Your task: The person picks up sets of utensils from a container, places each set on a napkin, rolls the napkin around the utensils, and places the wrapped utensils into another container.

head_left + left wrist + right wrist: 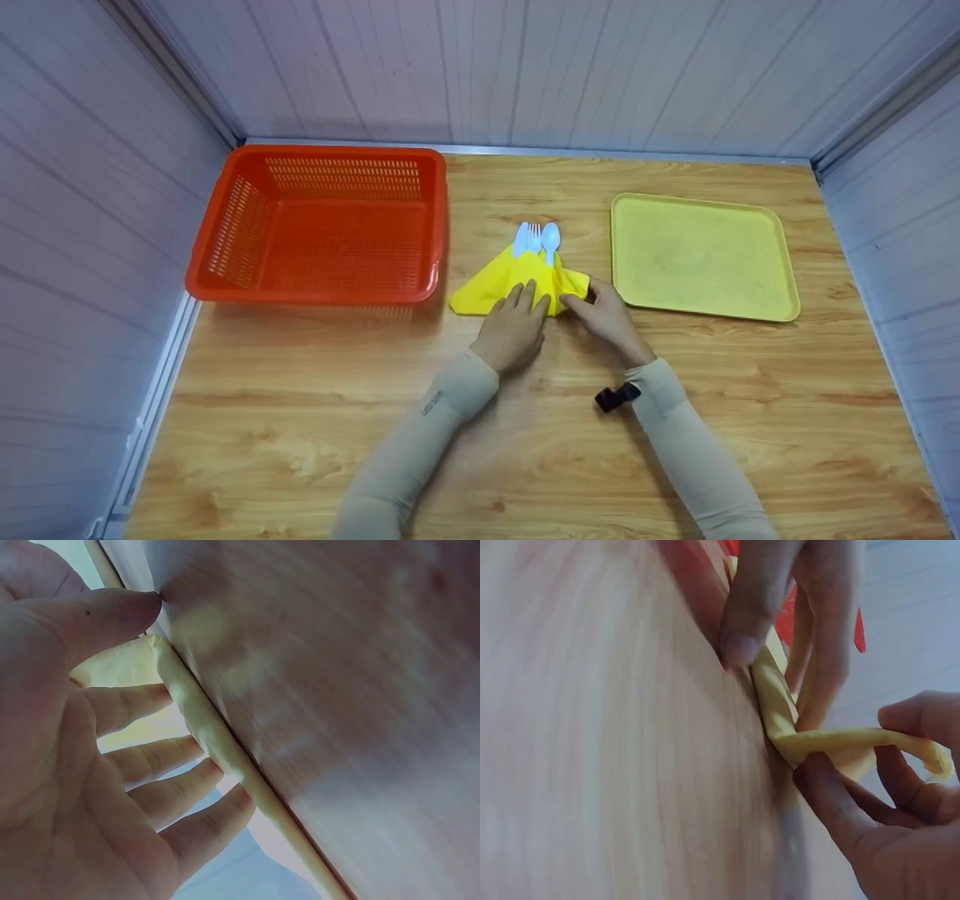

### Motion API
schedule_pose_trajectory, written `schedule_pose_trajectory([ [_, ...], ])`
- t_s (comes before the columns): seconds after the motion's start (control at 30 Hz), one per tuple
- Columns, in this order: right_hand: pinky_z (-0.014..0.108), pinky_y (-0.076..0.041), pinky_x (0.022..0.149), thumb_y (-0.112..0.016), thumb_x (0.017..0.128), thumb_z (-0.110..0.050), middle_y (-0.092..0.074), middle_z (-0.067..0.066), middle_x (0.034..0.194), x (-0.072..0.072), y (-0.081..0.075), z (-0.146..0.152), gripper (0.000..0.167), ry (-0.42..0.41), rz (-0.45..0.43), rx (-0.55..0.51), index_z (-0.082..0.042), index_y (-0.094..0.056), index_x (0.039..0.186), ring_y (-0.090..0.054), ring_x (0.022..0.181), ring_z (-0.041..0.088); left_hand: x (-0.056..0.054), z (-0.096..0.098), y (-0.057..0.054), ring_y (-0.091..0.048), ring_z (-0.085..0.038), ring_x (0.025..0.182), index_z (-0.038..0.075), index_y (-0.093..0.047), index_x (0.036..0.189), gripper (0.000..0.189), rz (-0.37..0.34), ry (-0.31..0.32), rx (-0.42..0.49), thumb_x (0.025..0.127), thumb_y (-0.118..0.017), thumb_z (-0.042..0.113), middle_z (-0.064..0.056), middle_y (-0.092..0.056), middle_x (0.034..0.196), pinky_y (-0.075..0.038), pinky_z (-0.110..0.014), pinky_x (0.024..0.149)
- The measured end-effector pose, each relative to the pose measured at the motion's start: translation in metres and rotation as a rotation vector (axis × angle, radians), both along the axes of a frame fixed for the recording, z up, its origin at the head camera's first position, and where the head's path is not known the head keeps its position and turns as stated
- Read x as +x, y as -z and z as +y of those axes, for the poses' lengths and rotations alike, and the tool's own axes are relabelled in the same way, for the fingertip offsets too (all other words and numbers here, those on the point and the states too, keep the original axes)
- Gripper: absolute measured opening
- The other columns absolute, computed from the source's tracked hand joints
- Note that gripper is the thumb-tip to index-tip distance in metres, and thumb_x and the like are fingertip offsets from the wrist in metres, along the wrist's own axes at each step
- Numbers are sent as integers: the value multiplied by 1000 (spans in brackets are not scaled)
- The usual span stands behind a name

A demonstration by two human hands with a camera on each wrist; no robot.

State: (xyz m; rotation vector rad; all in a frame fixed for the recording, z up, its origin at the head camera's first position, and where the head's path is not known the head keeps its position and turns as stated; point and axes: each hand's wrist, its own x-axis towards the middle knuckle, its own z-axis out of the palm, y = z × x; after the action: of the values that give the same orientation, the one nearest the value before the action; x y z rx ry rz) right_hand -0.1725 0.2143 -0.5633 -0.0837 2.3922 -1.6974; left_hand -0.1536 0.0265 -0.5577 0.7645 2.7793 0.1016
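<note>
A yellow cloth napkin (484, 292) lies folded on the table, around a white knife (520, 240), fork (534, 241) and spoon (551, 237). Their heads stick out at its far edge; the handles are hidden by the cloth. My left hand (514, 328) rests on the near middle of the napkin, and its fingers (154, 761) are spread and fairly straight over the fold in the left wrist view. With my right hand (611, 319) I pinch the napkin's right flap, which stands lifted off the table between thumb and fingers (832, 799) in the right wrist view.
An orange-red slotted basket (315, 296) stands at the back left, with nothing in it. To the right lies a flat yellow tray (705, 255). Panelled walls (517, 75) close in the wooden table (540, 457) at the back and both sides.
</note>
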Motion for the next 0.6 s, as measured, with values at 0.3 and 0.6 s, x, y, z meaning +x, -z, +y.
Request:
schedule_pose_trajectory([
  [0.3, 28, -48, 94, -65, 96, -7, -63, 22, 124, -3, 4, -8, 41, 28, 11, -61, 9, -57, 132, -58, 111, 25, 0, 0, -1, -27, -34, 146, 14, -32, 157, 64, -31, -4, -8, 102, -54, 36, -16, -23, 162, -34, -49, 112],
  [0.6, 36, -48, 97, -66, 96, -10, -64, 19, 125, -3, 3, -15, 42, 21, 41, 8, 7, -57, 133, -59, 114, 25, 0, -1, 0, -25, -33, 147, 15, -29, 159, 65, -38, -2, -18, 103, -51, 38, -16, -21, 163, -32, -49, 113],
])
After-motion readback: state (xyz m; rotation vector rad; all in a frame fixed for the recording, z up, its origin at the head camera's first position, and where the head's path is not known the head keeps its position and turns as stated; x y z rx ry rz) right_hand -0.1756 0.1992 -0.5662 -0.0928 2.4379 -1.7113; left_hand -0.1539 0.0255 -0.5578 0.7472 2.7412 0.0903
